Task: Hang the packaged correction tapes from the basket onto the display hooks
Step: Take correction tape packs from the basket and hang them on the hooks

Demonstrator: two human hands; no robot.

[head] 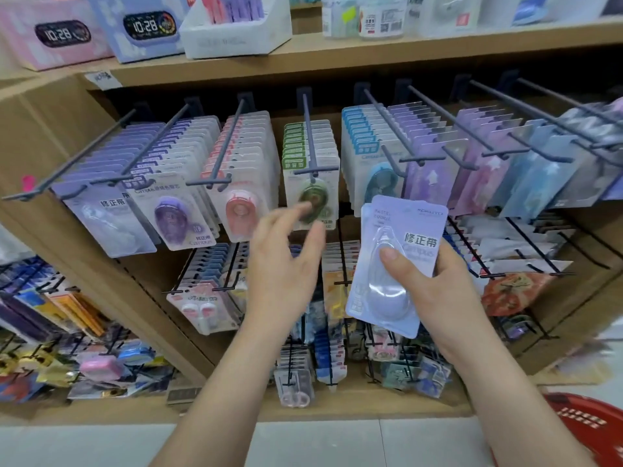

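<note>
display unit (215, 70): wooden, one upper shelf with rows of hooks below it, nearly all loaded with carded correction tapes. top row of hooks (310, 136), left to right: lavender, purple, pink, green and blue cards, then starry purple and blue cards.

far-left lavender row (111, 214): the card print looks the same as the pack in hand, so i judge this is the target. it sits well left of both hands.

white carton (232, 35) on the upper shelf: holds upright purple and pink items, type not legible. red basket (583, 423) on the floor (320, 443), near right corner, mostly cut off by the frame; contents cannot be seen.

left hand (283, 264): empty, fingers spread and loose, motion-blurred, in front of the green row (296, 160). no contact i can confirm. right hand (448, 294): clamped on the lavender packs (387, 298), thumb across the clear blister, fingers behind. an offset edge suggests two cards stacked. the packs are held upright, near, in front of the blue row (365, 148).

step in hand (judgement): take one card off the stack with the left hand and carry it to the lavender row. line its hang slot with the end of that hook and slide it back, print facing out. the slot on the held card is not clearly visible. risk: knocking neighbouring front cards while crossing the rows.
</note>
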